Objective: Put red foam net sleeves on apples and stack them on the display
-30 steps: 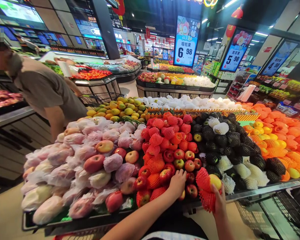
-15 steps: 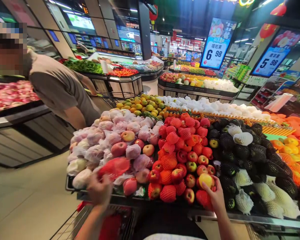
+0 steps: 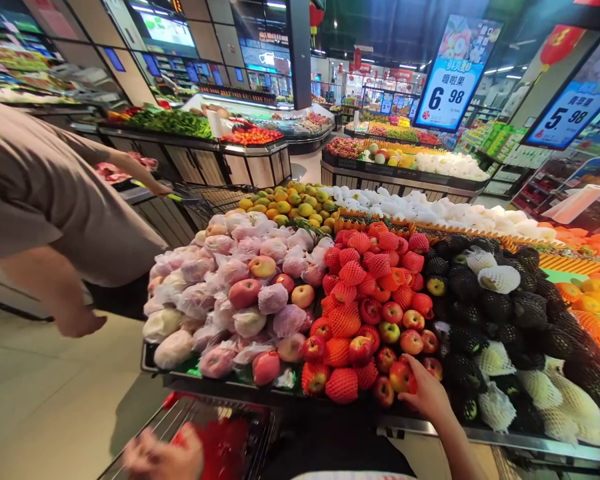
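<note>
My right hand [image 3: 424,395] curls around a red-and-yellow apple [image 3: 401,377] at the front edge of the apple pile. Bare red apples [image 3: 411,342] lie just behind it. To their left are apples in red foam nets [image 3: 342,385]. Low on the left, my left hand [image 3: 165,455] is over a shopping cart [image 3: 253,427], its fingers curled and smeared by motion. A bit of red shows at those fingers, but I cannot tell whether they hold it. Red material [image 3: 226,443] lies in the cart beside that hand.
Pale wrapped apples [image 3: 250,321] fill the display's left side; dark netted fruit [image 3: 497,303] lies right of the red apples. A metal rail [image 3: 520,447] edges the display. At the left, a person in a brown shirt [image 3: 70,193] stands close, an arm hanging down.
My left hand has moved from over the pale apples, where it held a red net, down to the cart. My right hand has shifted slightly lower. The person at left appears nearer.
</note>
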Tool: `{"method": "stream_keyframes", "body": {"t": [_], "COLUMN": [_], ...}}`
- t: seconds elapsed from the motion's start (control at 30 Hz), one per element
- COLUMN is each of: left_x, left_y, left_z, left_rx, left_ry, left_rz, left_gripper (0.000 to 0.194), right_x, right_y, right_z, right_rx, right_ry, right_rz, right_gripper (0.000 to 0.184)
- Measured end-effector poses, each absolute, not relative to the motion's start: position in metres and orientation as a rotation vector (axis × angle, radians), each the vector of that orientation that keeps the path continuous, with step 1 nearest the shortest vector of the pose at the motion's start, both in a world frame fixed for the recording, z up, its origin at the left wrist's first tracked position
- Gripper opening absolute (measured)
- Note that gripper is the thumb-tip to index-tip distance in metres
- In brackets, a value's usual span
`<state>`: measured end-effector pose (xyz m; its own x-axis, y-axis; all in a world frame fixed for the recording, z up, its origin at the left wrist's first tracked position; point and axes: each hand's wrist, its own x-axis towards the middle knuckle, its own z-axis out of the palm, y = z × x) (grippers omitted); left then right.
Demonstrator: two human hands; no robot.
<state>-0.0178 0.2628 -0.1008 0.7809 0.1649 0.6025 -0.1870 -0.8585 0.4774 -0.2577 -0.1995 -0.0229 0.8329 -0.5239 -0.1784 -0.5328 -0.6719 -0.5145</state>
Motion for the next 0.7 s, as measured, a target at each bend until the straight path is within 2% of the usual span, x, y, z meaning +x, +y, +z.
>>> {"method": "stream_keyframes", "body": {"t": [0.07, 0.17, 0.23, 0.37, 0.43, 0.57, 0.7], "left_x": [-0.003, 0.007, 0.005, -0.001, 0.0, 0.006, 0.029], "left_y": [0.225, 0.157, 0.114, 0.066, 0.061, 0.066, 0.06], "left_z": [-0.098, -0.075, -0.058, -0.044, -0.047, -0.052, -0.04], "left_rx": [2.383, 2.266, 2.203, 2.279, 2.313, 2.296, 2.221], "left_ry": [-0.356, -0.887, -1.155, -1.174, -1.11, -1.044, -0.97], "left_rz": [0.932, 0.765, 0.568, 0.183, -0.002, -0.136, -0.029], "left_gripper": [0.059, 0.038, 0.04, 0.06, 0.065, 0.06, 0.062], "right_x": [-0.256, -0.253, -0.246, -0.211, -0.185, -0.145, -0.146], "right_y": [-0.198, -0.191, -0.183, -0.155, -0.139, -0.118, -0.123], "right_z": [-0.013, 0.005, 0.017, 0.03, 0.028, 0.019, 0.019], "right_rx": [-2.494, -2.571, -2.601, -2.563, -2.561, -2.619, -2.565], "right_ry": [0.767, 0.856, 0.916, 0.863, 0.881, 0.997, 1.006], "right_rz": [0.078, 0.119, 0.032, -0.154, -0.12, -0.007, -0.053], "right_gripper": [0.084, 0.088, 0.081, 0.051, 0.056, 0.074, 0.064]}}
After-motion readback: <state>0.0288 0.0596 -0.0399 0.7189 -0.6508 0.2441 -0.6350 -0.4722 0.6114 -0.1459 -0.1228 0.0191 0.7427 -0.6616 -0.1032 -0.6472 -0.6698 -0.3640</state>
